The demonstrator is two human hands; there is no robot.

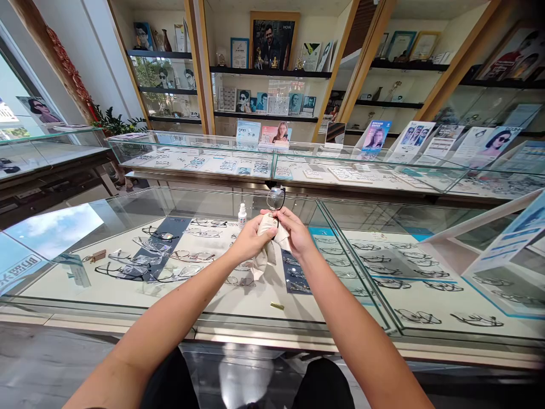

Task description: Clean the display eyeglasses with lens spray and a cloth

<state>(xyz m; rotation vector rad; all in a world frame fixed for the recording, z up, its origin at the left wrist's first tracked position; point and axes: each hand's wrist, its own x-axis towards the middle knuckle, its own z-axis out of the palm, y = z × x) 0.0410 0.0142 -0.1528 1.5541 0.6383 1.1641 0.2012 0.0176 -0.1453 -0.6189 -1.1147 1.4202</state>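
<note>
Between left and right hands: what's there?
Head view: a pale cloth, between the left hand and right hand, with eyeglasses showing above it.

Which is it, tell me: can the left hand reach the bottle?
Probably yes: the bottle stands near the left hand with nothing visible between, though that hand grips the cloth and may need freeing first.

- Twelve o'clock: tall cream wall shelving (238, 70) in tan wood and black; below it, a long clear-glass display counter (196, 177).
- Ten o'clock: bright, dark-framed glass window (9, 74), tan trunk-like wooden pillar (36, 37), smooth white wall (102, 62).
- Nine o'clock: glass-topped, dark-brown drawer cabinet (59, 183).
- Eight o'clock: streaked, matte-looking grey floor (46, 363), daylit.
</note>
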